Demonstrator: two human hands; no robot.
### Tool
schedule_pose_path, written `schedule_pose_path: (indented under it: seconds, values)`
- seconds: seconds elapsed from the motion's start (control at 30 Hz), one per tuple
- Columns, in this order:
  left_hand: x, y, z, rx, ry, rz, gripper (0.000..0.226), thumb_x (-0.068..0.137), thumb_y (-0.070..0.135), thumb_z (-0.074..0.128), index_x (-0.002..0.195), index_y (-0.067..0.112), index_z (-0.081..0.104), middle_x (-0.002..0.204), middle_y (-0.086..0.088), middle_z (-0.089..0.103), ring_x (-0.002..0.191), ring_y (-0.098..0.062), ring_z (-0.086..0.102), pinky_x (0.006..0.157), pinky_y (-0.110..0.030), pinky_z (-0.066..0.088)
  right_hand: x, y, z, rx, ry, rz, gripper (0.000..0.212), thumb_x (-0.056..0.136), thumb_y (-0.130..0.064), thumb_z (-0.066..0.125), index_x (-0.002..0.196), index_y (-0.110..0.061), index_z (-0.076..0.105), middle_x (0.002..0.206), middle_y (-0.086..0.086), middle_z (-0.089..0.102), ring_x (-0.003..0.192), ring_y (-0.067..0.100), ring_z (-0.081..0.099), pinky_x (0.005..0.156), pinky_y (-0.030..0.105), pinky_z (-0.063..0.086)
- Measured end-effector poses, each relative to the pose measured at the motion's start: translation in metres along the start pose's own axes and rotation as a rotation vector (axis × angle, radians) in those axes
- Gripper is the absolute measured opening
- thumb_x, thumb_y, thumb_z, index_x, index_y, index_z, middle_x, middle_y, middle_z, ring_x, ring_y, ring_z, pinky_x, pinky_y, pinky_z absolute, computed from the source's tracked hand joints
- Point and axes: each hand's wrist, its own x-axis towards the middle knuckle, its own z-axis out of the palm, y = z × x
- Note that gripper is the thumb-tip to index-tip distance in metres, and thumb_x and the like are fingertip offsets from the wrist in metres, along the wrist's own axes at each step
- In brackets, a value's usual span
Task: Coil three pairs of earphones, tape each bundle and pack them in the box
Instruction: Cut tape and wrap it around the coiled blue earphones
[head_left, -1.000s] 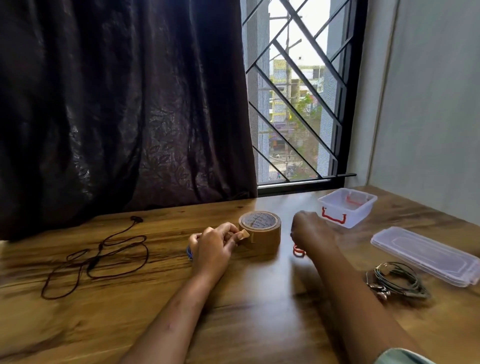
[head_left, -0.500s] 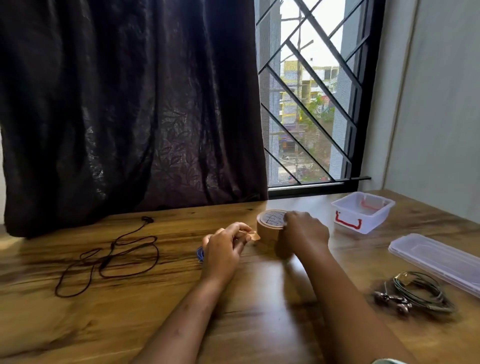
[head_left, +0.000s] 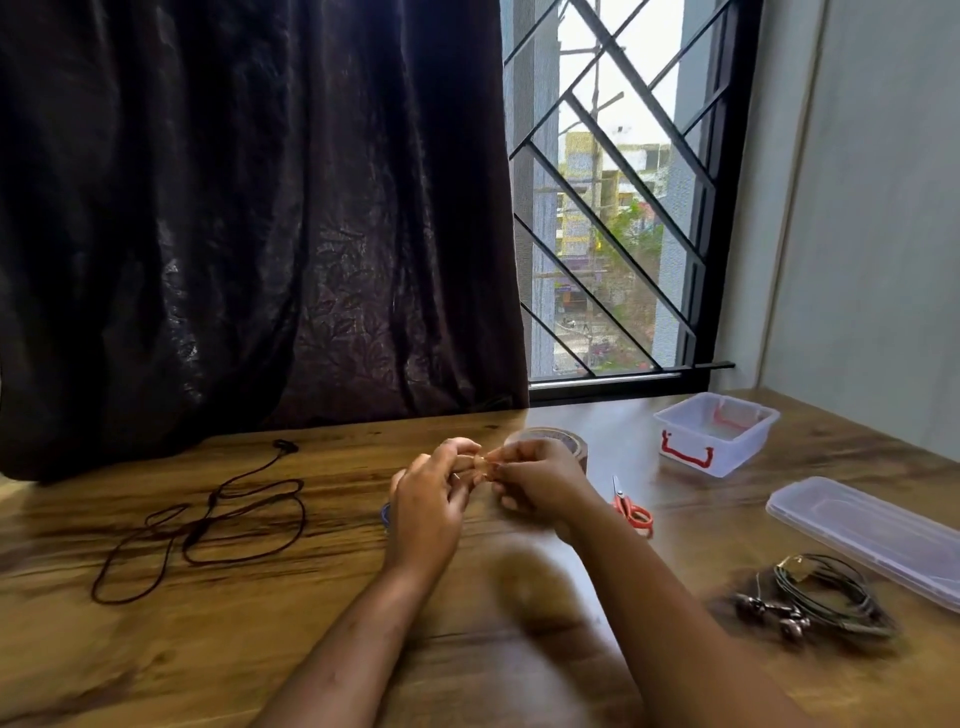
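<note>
Loose black earphones (head_left: 208, 519) sprawl towards the surface's left edge, not yet coiled. At centre, the left hand (head_left: 426, 504) and right hand (head_left: 540, 488) both pinch a small tan tape strip (head_left: 485, 462), probably readying it to bind a bundle. The brown tape roll (head_left: 563, 441) stands just behind them. Towards the right edge, the clear plastic box (head_left: 717, 434) waits open beside coiled grey-green earphones (head_left: 826, 597).

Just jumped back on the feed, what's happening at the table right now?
A person is handling tape. The left hand and right hand meet before the brown tape roll, both pinching a small tape end. The coiled earphones lie at right, the loose earphones at left, not yet coiled. The box stands open, apparently empty, its lid beside it; the scissors lie by the right wrist.
</note>
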Motion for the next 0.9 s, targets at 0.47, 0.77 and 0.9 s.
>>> schedule_pose_path:
  seconds: [0.47,0.77,0.9]
  values:
    - [0.002,-0.019,-0.056,0.176,0.157,-0.245,0.038,0.089,0.009,0.058,0.122,0.028,0.055,0.104,0.01,0.066,0.098,-0.013,0.061,0.083,-0.036,0.051,-0.003,0.01,0.029,0.275,-0.062,-0.053,0.026,0.098,0.005,0.037,0.094,-0.003,0.061,0.072,0.006,0.053,0.046,0.004,0.047,0.05,0.022,0.04]
    - [-0.002,-0.033,-0.052,0.566,-0.282,-0.526,0.048,0.084,0.066,0.047,0.119,0.036,0.059,0.125,0.005,0.06,0.121,-0.022,0.046,0.092,-0.037,0.036,0.013,0.029,0.05,0.003,0.108,-0.142,0.013,0.091,-0.019,0.062,0.083,-0.02,0.072,0.08,0.003,0.07,0.07,0.013,0.06,0.065,0.029,0.051]
    - [0.0,-0.035,-0.051,0.552,-0.276,-0.508,0.026,0.086,0.053,0.054,0.105,0.037,0.062,0.114,0.009,0.062,0.115,-0.019,0.049,0.089,-0.039,0.035,0.02,0.032,0.051,-0.114,0.097,-0.219,0.026,0.087,-0.003,0.065,0.101,-0.026,0.065,0.083,0.0,0.07,0.069,0.008,0.063,0.06,0.02,0.051]
